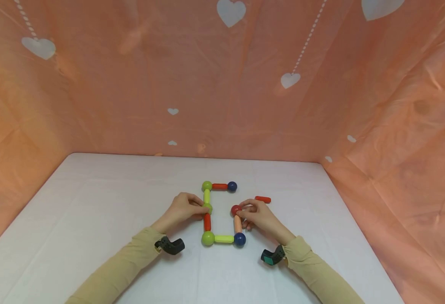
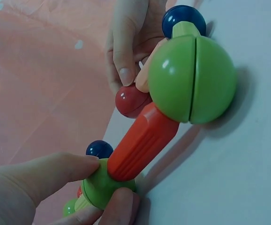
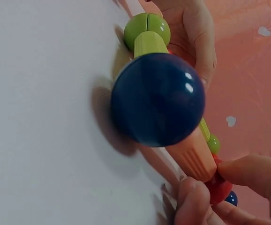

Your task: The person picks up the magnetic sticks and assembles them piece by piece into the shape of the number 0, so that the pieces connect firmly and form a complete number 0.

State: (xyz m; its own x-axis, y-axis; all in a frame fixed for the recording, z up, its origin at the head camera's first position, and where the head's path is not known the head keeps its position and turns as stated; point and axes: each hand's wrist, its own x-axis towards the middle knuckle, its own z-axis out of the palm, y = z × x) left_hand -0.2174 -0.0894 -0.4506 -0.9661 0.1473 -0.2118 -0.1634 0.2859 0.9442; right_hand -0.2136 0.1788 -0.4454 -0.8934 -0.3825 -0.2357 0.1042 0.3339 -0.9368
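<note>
Several coloured balls and rods are joined into an open, angular shape on the table. My left hand [image 1: 185, 207] pinches the middle green ball [image 2: 102, 185] between thumb and finger. From that ball a red rod [image 2: 142, 144] runs to the near green ball [image 1: 208, 238]. A yellow-green rod [image 1: 224, 239] links this one to a dark blue ball [image 3: 158, 99]. Above it, a peach rod [image 1: 238, 224] leads to a red ball [image 1: 235, 210], which my right hand [image 1: 259, 215] holds between thumb and fingers. No rod spans the space between the red ball and the middle green ball.
At the far end of the shape, a green ball [image 1: 207, 185], a red rod [image 1: 220, 186] and another dark blue ball [image 1: 232, 186] are joined in a row. A loose red rod [image 1: 263, 199] lies just beyond my right hand. Orange cloth [image 1: 222, 93] borders the white table [image 1: 104, 185].
</note>
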